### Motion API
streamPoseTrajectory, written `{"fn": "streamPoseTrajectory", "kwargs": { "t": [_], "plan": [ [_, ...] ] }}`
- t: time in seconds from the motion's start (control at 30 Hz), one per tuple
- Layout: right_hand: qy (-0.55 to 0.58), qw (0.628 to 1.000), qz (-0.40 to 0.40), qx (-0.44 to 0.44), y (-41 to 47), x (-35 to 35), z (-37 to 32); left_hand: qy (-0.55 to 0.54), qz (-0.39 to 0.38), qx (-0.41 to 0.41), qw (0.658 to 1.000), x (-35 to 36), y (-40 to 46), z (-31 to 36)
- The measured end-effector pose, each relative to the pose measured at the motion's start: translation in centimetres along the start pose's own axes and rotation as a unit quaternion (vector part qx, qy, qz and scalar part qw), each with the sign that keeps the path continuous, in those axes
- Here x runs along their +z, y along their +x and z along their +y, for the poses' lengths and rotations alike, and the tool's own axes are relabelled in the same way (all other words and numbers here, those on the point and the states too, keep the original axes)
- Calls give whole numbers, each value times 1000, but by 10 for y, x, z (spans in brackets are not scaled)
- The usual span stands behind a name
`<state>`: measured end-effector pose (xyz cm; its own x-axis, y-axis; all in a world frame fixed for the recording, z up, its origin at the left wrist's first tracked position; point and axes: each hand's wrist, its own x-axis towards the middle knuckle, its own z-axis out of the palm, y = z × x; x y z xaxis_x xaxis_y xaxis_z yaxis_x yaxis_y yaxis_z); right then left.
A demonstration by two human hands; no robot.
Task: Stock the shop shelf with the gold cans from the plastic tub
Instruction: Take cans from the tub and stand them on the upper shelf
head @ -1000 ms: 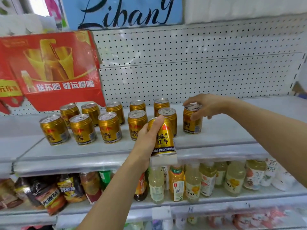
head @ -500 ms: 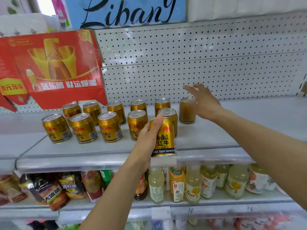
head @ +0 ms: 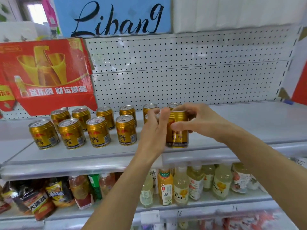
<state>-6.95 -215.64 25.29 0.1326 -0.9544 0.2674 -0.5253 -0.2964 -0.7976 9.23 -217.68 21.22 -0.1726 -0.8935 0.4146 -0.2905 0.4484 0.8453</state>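
On shelf point(head: 99, 155), can point(head: 177, 130) blurred, prob. both hands' grip

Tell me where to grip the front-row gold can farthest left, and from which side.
Grip the leftmost front can round its ribbed middle, coming from the front: it stands upright at the shelf edge, with neighbours behind and to its right.

The left hand point(head: 153, 135) is hiding most of a can point(head: 150, 116) behind it. The gold can point(head: 177, 130) beside that hand is blurring, its label unreadable. The red box point(head: 44, 75) is running off the left edge.
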Motion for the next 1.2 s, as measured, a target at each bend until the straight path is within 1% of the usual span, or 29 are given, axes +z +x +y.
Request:
{"fn": "streamPoseTrajectory", "kwargs": {
  "t": [0.03,0.07,0.1,0.13,0.17,0.23,0.3,0.53,0.6,0.67,0.73,0.8,0.9,0.97,1.03,1.07,1.13,1.2],
  "plan": [
    [-12,999,37,6,3,-3,6,105,54,44,992,-2,3,-4],
    [-30,997,70,11,7,-5,12,215,107,90,967,-5,7,-10],
    [-49,994,95,13,11,-5,18,303,132,128,935,-7,10,-17],
    [-65,992,109,15,14,-3,24,367,128,150,909,-8,14,-26],
    [-77,990,114,21,18,0,31,412,102,155,892,-9,18,-36],
    [-95,989,112,36,23,6,43,452,48,142,880,-9,20,-49],
    [-107,987,110,43,28,12,52,465,38,143,873,-9,20,-56],
    [-140,984,100,44,31,18,60,482,52,161,860,-7,25,-64],
    [-176,979,90,43,29,19,60,481,44,152,862,-6,23,-63],
    [-244,965,84,43,20,20,62,484,39,133,864,-2,18,-57],
    [-292,950,109,24,0,18,64,494,42,137,858,7,7,-47],
    [-301,942,150,-19,-29,13,71,486,42,165,857,23,-13,-35],
    [-294,935,187,-69,-80,0,92,452,63,204,866,63,-58,-18],
    [-289,929,209,-95,-117,-12,112,440,78,205,871,98,-90,-14],
    [-281,929,210,-116,-156,-28,137,417,77,202,883,136,-122,-12],
    [-274,932,204,-119,-177,-37,153,398,67,196,894,156,-138,-13],
    [-252,944,188,-101,-219,-54,189,358,22,166,919,200,-171,-19],
    [-239,956,161,-51,-259,-65,232,331,-40,102,937,243,-206,-31]
  ]
}}
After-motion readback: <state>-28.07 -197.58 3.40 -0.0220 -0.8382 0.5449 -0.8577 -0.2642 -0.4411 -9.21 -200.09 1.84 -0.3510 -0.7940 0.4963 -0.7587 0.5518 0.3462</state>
